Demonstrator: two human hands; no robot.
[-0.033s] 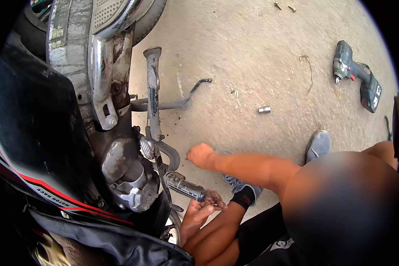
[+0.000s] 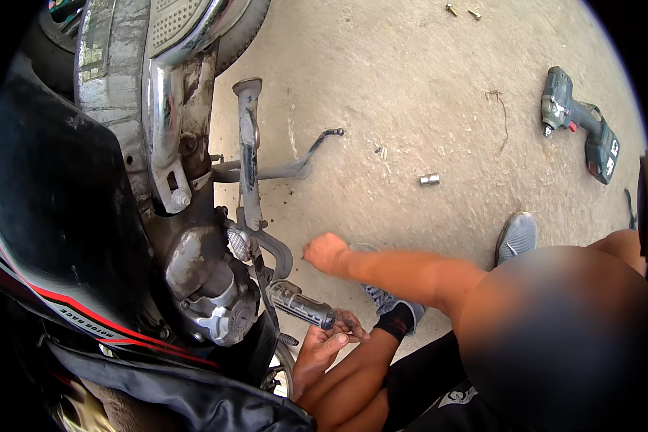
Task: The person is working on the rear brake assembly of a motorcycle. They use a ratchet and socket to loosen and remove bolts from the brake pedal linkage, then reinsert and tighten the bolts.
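Note:
My right hand (image 2: pixel 327 253) is closed, low over the concrete beside the curved metal bracket under the motorcycle (image 2: pixel 57 180). Its fingers curl away from view, and whatever they may hold is hidden. Just below the end of the black rubber footpeg (image 2: pixel 300 305) is my left hand (image 2: pixel 333 343), outside my left shin. Its grease-darkened fingers stretch out apart from the thumb, and nothing shows in them. The footpeg covers part of that hand. The grey engine cover (image 2: pixel 216 302) lies left of both hands.
A cordless impact wrench (image 2: pixel 576 124) lies on the concrete at the far right. Nearer stands a small steel socket (image 2: pixel 429 179). Two bolts (image 2: pixel 463 12) rest at the top edge. The stand leg (image 2: pixel 248 151) and thin lever (image 2: pixel 317 147) jut out from the motorcycle. A blur covers the lower right.

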